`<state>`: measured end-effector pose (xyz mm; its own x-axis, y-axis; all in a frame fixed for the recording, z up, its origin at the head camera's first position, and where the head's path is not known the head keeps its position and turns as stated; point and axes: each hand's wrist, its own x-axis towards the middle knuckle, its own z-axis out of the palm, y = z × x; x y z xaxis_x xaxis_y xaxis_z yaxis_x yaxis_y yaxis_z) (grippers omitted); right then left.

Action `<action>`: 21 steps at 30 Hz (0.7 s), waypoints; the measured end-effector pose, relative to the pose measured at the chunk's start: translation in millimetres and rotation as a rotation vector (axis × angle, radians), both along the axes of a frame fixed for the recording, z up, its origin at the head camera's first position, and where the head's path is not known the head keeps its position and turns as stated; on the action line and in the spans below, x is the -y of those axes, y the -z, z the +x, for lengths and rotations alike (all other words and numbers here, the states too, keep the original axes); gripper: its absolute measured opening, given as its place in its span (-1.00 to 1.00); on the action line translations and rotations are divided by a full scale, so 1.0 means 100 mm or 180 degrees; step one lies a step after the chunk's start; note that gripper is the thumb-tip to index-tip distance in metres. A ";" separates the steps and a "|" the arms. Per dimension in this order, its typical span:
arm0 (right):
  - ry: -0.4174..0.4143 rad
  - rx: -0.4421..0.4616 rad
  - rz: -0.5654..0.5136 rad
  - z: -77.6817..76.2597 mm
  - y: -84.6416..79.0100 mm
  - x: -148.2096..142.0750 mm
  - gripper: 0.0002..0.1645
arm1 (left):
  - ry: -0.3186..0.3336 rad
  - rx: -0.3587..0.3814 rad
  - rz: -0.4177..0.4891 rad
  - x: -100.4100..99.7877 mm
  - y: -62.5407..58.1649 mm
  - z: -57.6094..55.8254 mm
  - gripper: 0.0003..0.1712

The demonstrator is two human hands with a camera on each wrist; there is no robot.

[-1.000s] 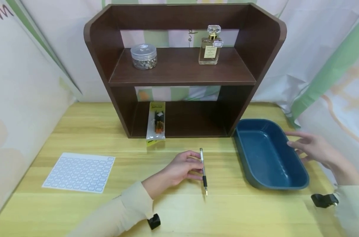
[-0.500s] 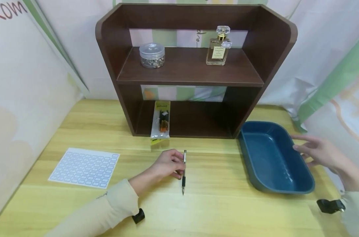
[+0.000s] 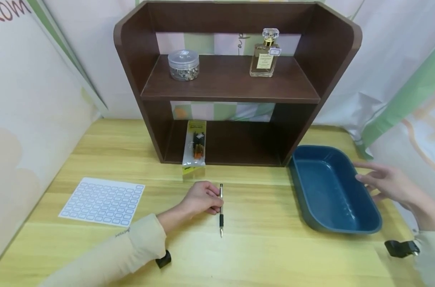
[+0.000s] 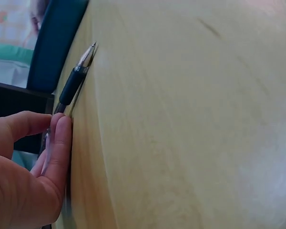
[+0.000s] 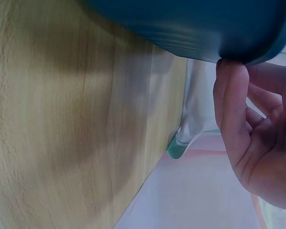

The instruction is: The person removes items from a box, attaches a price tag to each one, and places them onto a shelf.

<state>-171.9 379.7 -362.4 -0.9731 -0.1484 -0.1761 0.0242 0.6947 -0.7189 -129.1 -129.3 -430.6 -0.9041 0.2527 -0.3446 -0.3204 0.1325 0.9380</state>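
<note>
My left hand (image 3: 203, 198) pinches a pen (image 3: 221, 220) by its upper barrel, thumb on one side and fingers on the other. The pen has a black rubber grip and a metal tip that points toward me, low over the wooden table; in the left wrist view the pen (image 4: 74, 85) casts a thin shadow close beside it. My right hand (image 3: 391, 183) is at the right rim of a dark blue plastic basin (image 3: 377, 223), thumb over the rim and fingers against the outer wall. In the right wrist view, fingertips (image 5: 231, 67) touch the wall just under the rim.
A dark brown two-tier shelf (image 3: 232, 97) stands at the back. On it are a clear jar (image 3: 183, 65) of small beads, a perfume bottle (image 3: 264, 59) and a plastic packet (image 3: 194, 145) jutting over the front edge. A label sheet (image 3: 102, 202) lies left on the table (image 3: 267, 255).
My left hand has moved left across the table with the pen, relative to the basin and shelf. The right hand stays at the basin's rim. The view has shifted slightly.
</note>
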 end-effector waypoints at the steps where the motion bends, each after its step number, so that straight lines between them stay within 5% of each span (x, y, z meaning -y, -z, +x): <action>1: 0.0003 -0.0001 -0.0018 -0.01 0.00 0.00 -0.53 | -0.0003 -0.0007 -0.0012 0.00 0.00 0.00 -0.69; 13: -0.0047 -0.0112 0.0063 -0.05 0.00 0.05 -0.55 | -0.0085 -0.0090 -0.0078 0.02 0.00 0.01 -0.72; 21: -0.0188 -0.0916 0.0922 -0.09 -0.21 0.34 -0.42 | -0.0045 -0.0249 -0.0137 -0.03 0.00 0.02 -0.73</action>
<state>-181.3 346.1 -341.1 -0.9800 -0.1898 0.0592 -0.1953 0.8636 -0.4649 -126.7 -126.2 -430.9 -0.9320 0.2262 -0.2832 -0.2487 0.1693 0.9537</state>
